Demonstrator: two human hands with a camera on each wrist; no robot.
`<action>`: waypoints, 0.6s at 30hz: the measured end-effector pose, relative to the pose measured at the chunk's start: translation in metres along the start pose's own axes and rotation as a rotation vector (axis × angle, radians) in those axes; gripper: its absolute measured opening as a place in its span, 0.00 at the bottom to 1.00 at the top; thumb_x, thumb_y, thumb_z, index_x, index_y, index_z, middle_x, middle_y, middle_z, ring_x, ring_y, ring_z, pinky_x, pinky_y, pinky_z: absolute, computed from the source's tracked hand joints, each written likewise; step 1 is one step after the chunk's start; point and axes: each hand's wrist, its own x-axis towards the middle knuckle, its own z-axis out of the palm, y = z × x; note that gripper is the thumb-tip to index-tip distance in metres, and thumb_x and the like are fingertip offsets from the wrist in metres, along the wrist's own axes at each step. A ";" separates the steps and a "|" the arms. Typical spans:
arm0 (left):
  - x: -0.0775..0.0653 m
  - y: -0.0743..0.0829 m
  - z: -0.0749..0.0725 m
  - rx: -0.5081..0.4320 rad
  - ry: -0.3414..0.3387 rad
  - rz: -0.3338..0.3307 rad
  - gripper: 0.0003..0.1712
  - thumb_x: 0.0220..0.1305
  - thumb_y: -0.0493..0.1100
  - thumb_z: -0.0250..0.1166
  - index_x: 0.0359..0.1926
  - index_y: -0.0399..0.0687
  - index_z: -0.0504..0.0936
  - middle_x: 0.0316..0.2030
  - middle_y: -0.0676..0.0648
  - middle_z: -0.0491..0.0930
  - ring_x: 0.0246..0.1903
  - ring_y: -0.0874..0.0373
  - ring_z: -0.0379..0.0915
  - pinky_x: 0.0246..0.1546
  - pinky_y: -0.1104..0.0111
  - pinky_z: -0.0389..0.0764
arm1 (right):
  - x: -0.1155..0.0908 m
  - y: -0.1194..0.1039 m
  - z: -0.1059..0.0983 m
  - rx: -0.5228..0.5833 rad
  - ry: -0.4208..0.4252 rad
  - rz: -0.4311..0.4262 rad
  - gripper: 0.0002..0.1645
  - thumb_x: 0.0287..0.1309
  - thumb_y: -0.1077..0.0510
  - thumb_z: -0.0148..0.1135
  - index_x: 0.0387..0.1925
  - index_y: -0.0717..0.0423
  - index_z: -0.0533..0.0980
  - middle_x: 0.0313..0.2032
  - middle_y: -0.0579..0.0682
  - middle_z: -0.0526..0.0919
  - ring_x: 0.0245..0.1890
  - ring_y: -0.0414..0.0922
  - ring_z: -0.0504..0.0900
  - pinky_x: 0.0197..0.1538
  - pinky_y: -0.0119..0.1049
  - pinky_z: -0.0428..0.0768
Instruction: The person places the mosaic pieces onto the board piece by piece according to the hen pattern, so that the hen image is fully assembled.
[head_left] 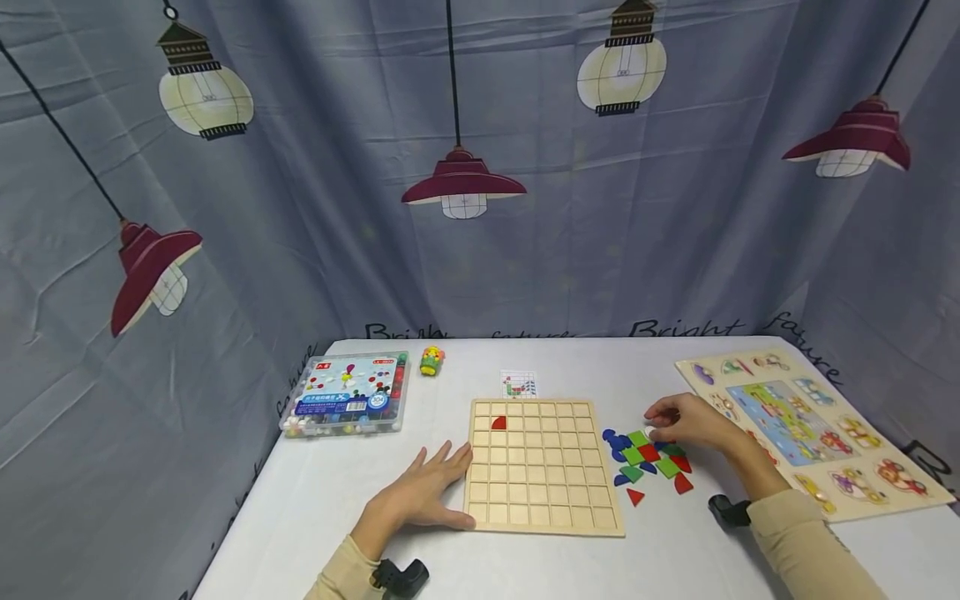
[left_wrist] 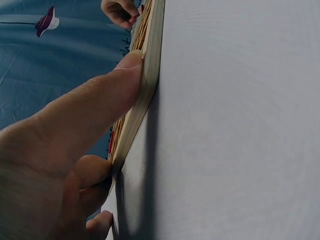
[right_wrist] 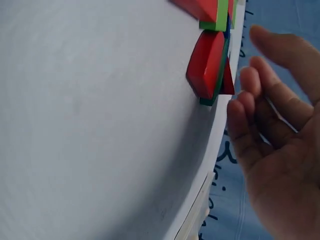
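A light wooden grid board (head_left: 546,467) lies flat on the table, with one red quarter-round piece (head_left: 499,423) in a cell near its top left. My left hand (head_left: 426,492) rests at the board's left side, fingers spread and touching its edge. In the left wrist view the thumb (left_wrist: 95,95) lies along the board's rim. My right hand (head_left: 693,423) is over a loose pile of green squares (head_left: 667,467), red pieces (head_left: 682,483) and blue pieces (head_left: 622,480). The right wrist view shows its fingers (right_wrist: 272,100) loosely bent, thumb apart, with nothing between them.
A printed pattern card (head_left: 518,384) lies behind the board. At the back left are a clear box of colourful parts (head_left: 347,396) and a small yellow-green toy figure (head_left: 432,361). A wooden picture puzzle (head_left: 817,433) lies on the right, partly under the right forearm in the head view.
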 end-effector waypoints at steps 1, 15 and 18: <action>0.000 0.000 0.000 0.001 0.001 -0.001 0.62 0.47 0.73 0.68 0.75 0.46 0.56 0.76 0.48 0.51 0.77 0.43 0.42 0.75 0.40 0.42 | 0.000 0.001 0.000 -0.009 0.000 -0.005 0.22 0.47 0.55 0.75 0.43 0.61 0.81 0.33 0.48 0.82 0.34 0.44 0.75 0.36 0.26 0.80; 0.000 -0.001 0.000 0.006 -0.006 -0.006 0.62 0.47 0.73 0.67 0.75 0.47 0.56 0.77 0.50 0.50 0.77 0.44 0.42 0.75 0.41 0.43 | 0.001 0.007 0.003 -0.061 0.020 0.050 0.24 0.45 0.46 0.77 0.39 0.58 0.82 0.29 0.47 0.80 0.33 0.43 0.74 0.35 0.25 0.78; 0.000 -0.001 -0.001 0.001 -0.004 -0.004 0.62 0.47 0.73 0.67 0.75 0.47 0.56 0.77 0.49 0.50 0.77 0.44 0.42 0.75 0.41 0.43 | 0.002 0.007 0.003 -0.070 0.016 0.039 0.22 0.46 0.48 0.76 0.38 0.58 0.83 0.28 0.46 0.79 0.32 0.42 0.74 0.34 0.24 0.77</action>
